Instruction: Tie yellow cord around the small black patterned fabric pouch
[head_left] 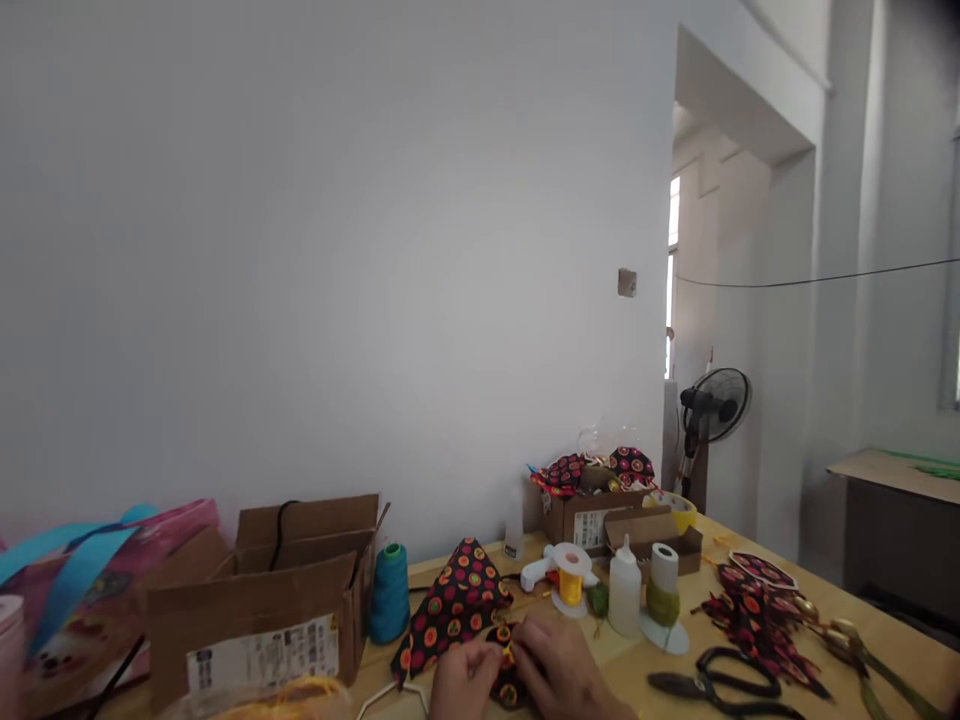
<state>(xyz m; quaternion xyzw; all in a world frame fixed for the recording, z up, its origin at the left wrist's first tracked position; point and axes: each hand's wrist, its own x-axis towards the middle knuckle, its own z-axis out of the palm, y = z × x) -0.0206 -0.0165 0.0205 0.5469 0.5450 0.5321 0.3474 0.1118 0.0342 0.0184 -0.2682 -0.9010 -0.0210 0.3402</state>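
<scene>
At the bottom middle, my left hand (466, 682) and my right hand (559, 668) meet over a small dark patterned fabric piece (508, 692). Both are closed, fingertips pinching at its top, where a bit of yellow thread or ribbon (507, 655) shows between them. The exact grip of the fingertips is partly hidden. Just behind them lies a larger pointed piece of the same dark fabric (461, 605) with round red and orange motifs. A yellow ribbon spool (571, 585) stands beyond my right hand, near a white squeeze bottle (625, 590).
A cardboard box (247, 610) and teal thread cone (390, 595) stand left. Black-handled scissors (720, 683), fabric scraps (761, 615) and gold-handled scissors (844, 640) lie right. Behind are a green thread spool (663, 600), a white glue gun (538, 570) and a filled box (574, 520).
</scene>
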